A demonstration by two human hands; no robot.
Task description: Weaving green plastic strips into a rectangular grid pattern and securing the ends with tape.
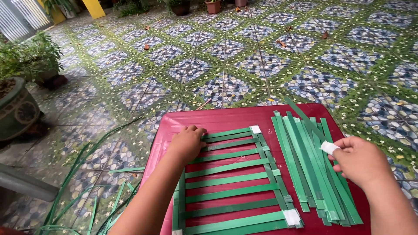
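Mid-weave here: left hand (188,141) lies flat, fingers spread, pinning the green plastic-strip lattice (230,182) on the dark red counter (226,117). Right hand (359,161) pinches a small white tape piece (328,147) (above the loose green strip pile (313,169) at 3 o'clock). Taping a crossing looks next, needing careful placement.

A dark red plastic table (226,118) is standing in the lower middle of the frame on a patterned tile floor (226,61). A grid of green strips (230,180) is lying flat at its centre, taped at the corners, while a loose bundle of green strips (305,165) is lying just right of it.
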